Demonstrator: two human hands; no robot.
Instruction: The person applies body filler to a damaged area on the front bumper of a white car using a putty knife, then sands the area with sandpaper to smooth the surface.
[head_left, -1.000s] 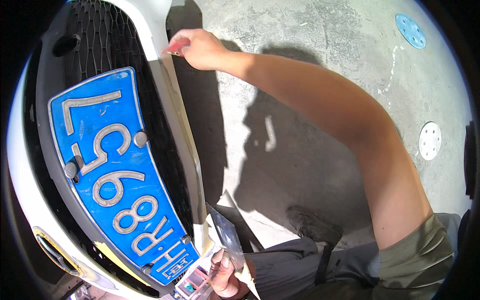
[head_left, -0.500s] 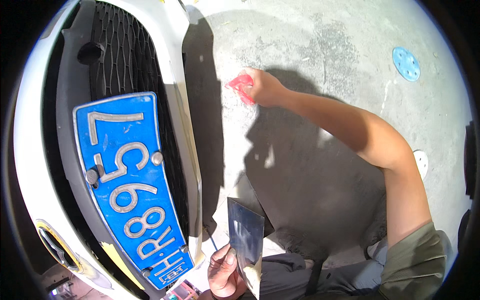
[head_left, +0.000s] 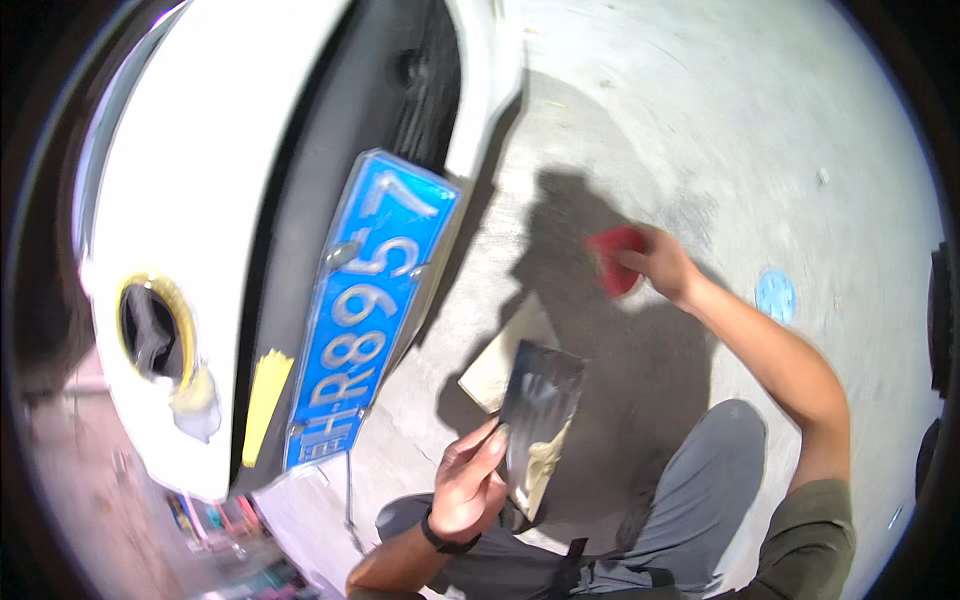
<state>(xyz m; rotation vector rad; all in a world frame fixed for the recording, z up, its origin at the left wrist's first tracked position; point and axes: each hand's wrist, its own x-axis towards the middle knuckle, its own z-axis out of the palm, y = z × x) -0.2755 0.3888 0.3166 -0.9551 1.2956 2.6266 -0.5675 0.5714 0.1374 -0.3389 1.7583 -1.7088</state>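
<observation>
My left hand [head_left: 470, 480], low in the view, grips a dark metal plate [head_left: 533, 398] with cream paste [head_left: 543, 460] along its lower part. To its upper right my right hand [head_left: 652, 255] is closed on a red flexible scraper [head_left: 611, 262], held apart from the plate over the shadowed concrete. A pale flat board [head_left: 500, 355] lies on the floor behind the metal plate. Left of my hands is a white car bumper [head_left: 200, 120] with a blue licence plate [head_left: 372, 300], yellow tape [head_left: 265, 405] and a yellow-rimmed lamp opening [head_left: 152, 325] with a greyish patch below.
A light blue perforated disc [head_left: 775, 295] lies on the concrete floor [head_left: 820, 150] at the right. The bumper fills much of the left side. Small colourful items [head_left: 225, 525], blurred, are at the lower left. My bent knee [head_left: 710, 480] is at the bottom right.
My right hand has come away from the bumper's edge, moving down and right with the red scraper. My view has turned leftward. The metal plate stays in my left hand.
</observation>
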